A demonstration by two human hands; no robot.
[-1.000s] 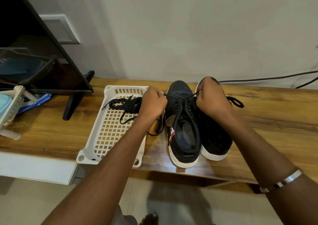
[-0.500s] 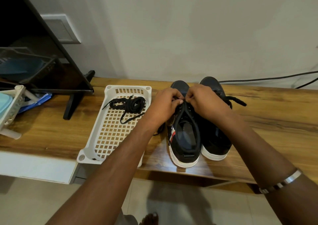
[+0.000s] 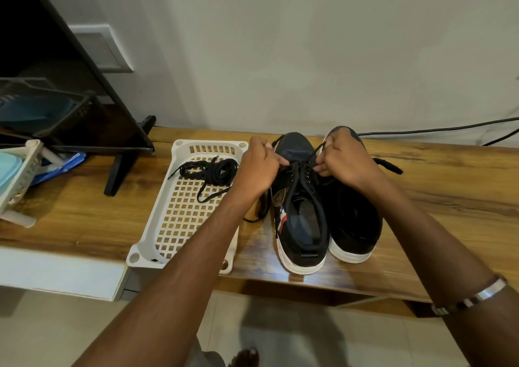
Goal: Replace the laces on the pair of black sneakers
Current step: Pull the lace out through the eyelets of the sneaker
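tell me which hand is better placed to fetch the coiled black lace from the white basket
Left. The left hand sits right beside the white plastic basket holding the coiled black lace; the right hand is beyond the sneaker.

At centre frame, the left hand [image 3: 259,167] and right hand [image 3: 344,160] each pinch an end of the black lace [image 3: 302,167] over the left sneaker [image 3: 299,212] (its twin [image 3: 355,220] touching it on the right). Left of them, a white basket [image 3: 157,243] holds a bundled spare lace [image 3: 212,171] on the wooden bench [image 3: 449,198].
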